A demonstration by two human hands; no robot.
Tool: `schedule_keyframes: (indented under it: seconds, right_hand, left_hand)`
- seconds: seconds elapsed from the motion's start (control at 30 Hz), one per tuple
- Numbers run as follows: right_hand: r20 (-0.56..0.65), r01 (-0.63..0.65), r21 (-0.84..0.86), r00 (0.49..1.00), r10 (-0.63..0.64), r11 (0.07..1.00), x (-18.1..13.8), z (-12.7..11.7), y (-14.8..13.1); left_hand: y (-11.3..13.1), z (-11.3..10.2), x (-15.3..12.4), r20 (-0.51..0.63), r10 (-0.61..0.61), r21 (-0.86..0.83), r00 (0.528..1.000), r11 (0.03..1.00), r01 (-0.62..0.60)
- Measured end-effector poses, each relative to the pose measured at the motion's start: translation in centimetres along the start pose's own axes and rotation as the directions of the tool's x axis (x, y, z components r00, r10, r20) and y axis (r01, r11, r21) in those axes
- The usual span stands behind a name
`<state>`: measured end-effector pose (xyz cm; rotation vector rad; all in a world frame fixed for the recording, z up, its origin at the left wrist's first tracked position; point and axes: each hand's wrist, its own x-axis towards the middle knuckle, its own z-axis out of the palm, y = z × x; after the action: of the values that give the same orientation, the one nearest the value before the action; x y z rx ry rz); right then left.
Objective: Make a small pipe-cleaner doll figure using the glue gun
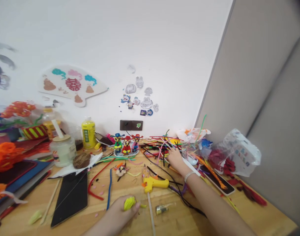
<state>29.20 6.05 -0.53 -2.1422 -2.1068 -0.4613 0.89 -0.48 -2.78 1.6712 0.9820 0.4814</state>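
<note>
My left hand [124,210] is closed around a yellow-green pipe-cleaner piece [129,203], low over the front of the table, with a thin end poking out past the fingers. Farther back on the right, my right hand [176,158] reaches into a tangled pile of coloured pipe cleaners [155,145]. Its fingertips are partly hidden among the strands, so I cannot make out a grip. Between the hands lies a yellow hot glue gun [155,183] with a white glue stick [150,213] at its back. A small pale figure head [121,170] with dark markings rests behind it.
Three small figures [126,146] stand on a white tray at the wall. A black tablet [70,198], a lidded glass jar [63,150] and a yellow bottle [88,132] are on the left. A lighter-like glass piece [162,208], phone [217,180] and plastic bag [240,152] lie rightward.
</note>
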Motion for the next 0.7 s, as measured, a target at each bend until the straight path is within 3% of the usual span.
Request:
schedule_keyframes:
  seconds: [0.17, 0.33, 0.47, 0.6, 0.7]
  right_hand:
    - [-0.078, -0.006, 0.088, 0.997, 0.013, 0.996, 1.0, 0.1, -0.2]
    - [-0.226, -0.128, 0.293, 0.954, 0.199, 0.947, 2.2, -1.7, 1.8]
    - [-0.366, -0.121, 0.538, 0.858, 0.360, 0.835, 3.0, -3.8, 3.6]
    - [-0.498, 0.024, 0.716, 0.717, 0.488, 0.697, 3.3, -6.8, 4.4]
    - [-0.570, 0.149, 0.765, 0.608, 0.552, 0.626, 2.7, -9.4, 4.0]
  left_hand:
    - [0.9, 0.0, -0.5, -0.030, -0.010, 0.047, 1.000, 0.999, 0.012]
    - [0.5, -0.3, -0.4, 0.009, -0.016, 0.025, 1.000, 1.000, 0.015]
    - [-0.6, -0.2, 0.0, 0.080, -0.020, -0.063, 0.997, 0.998, 0.026]
    - [-1.3, -0.2, 0.8, 0.150, -0.032, -0.224, 0.988, 0.972, 0.065]
    - [-1.5, -0.4, 1.4, 0.128, -0.021, -0.393, 0.992, 0.917, 0.070]
